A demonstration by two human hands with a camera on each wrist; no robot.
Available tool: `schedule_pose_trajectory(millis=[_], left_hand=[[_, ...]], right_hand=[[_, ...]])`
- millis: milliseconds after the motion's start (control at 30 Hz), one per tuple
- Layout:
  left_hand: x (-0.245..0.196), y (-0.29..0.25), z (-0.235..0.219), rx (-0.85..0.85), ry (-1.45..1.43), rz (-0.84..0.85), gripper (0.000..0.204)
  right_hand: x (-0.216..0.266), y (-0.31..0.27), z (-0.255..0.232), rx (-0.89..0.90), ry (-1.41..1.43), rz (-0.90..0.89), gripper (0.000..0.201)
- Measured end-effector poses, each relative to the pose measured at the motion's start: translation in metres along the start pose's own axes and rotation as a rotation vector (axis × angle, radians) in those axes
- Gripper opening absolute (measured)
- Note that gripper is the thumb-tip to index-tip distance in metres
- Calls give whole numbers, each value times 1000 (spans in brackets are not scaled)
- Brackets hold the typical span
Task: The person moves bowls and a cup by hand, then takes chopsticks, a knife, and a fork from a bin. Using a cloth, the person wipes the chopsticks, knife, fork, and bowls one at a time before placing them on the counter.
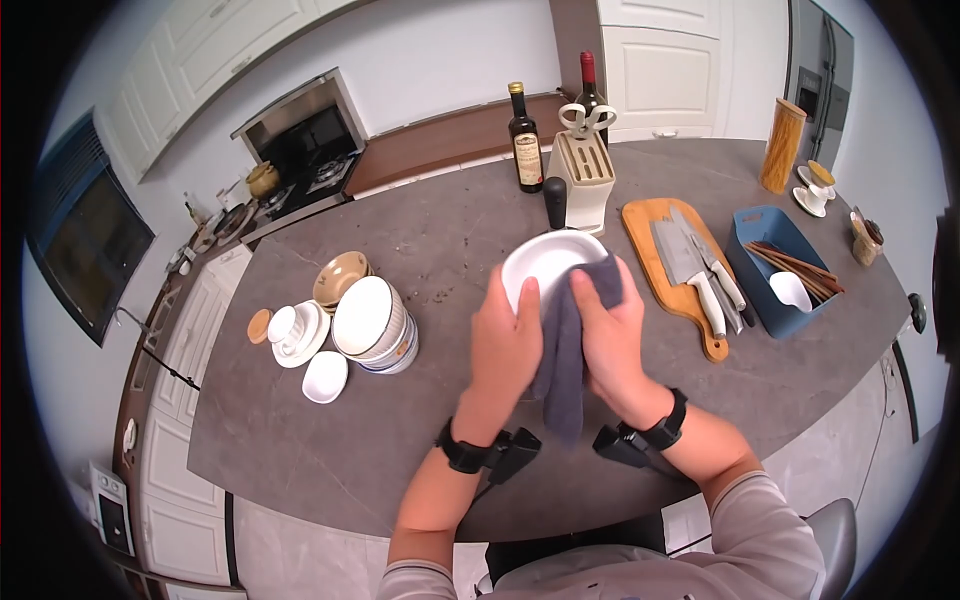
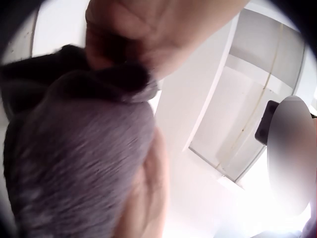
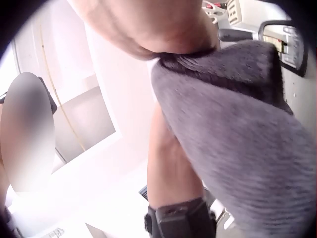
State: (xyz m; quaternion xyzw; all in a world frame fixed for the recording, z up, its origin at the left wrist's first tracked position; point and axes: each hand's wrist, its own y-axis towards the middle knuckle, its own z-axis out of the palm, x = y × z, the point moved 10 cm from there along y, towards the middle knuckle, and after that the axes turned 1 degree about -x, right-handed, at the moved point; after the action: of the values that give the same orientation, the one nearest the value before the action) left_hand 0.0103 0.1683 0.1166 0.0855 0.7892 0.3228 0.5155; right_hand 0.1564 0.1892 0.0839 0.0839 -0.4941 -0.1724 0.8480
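A white bowl is held up over the counter between the two hands, its inside facing the head camera. The left hand grips its left side, thumb over the rim. On the right side the right hand holds a dark grey cloth against the bowl, thumb pressing it near the inner wall. The cloth hangs down between the wrists. In both wrist views the cloth fills much of the picture and hides the bowl.
Left on the counter stand stacked white bowls, a brown bowl, a cup on saucers and a small white dish. Beyond the hands is a knife block beside bottles. Knives lie on a cutting board near a blue bin.
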Motion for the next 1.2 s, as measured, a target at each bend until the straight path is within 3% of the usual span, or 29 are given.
schedule_pose_trajectory(millis=[33,67,133,167,333,400,467,533,600,667,700,733,800,867,933,1000,1133,1200], left_hand=[[-1,5,-5,54,31,-8,36],[-8,9,-17,56,30,-7,36],[-17,14,-24,183,257,-56,33],[-24,13,-23,118,227,108,29],[-17,1,-4,31,243,114,24],[-12,4,-8,-59,126,91,24],[-11,10,-21,-92,132,101,24],[-8,17,-45,-137,136,45,26],[-6,25,-71,-212,110,155,28],[8,25,-85,-150,-49,-250,30],[7,26,-90,-165,-40,-249,29],[10,25,-90,-164,-44,-250,29],[14,25,-78,-63,9,-244,29],[13,19,-60,58,66,-264,30],[5,12,-29,233,130,-191,30],[0,3,-8,319,133,-155,32],[-5,-26,32,667,0,-277,45],[-9,-25,29,667,120,-202,47]], right_hand=[[-1,6,8,110,-76,69,26],[5,11,4,108,-77,67,26],[6,10,28,450,-402,35,26],[12,9,30,471,-475,-63,25],[-2,7,20,255,-108,182,19],[-11,-2,5,15,81,211,18],[-17,-7,11,47,138,193,22],[-20,-9,26,221,118,193,25],[-19,-4,23,302,23,163,27],[-32,-9,35,525,-171,360,28],[-37,-11,35,599,-350,431,32],[-45,-8,30,597,-354,431,32],[-23,9,28,535,-727,-97,39],[-13,21,18,430,-330,79,47],[7,15,17,374,-283,207,43],[13,12,15,527,-472,-7,35],[41,40,-42,452,-831,-134,22],[92,64,-81,346,-1114,-245,18]])
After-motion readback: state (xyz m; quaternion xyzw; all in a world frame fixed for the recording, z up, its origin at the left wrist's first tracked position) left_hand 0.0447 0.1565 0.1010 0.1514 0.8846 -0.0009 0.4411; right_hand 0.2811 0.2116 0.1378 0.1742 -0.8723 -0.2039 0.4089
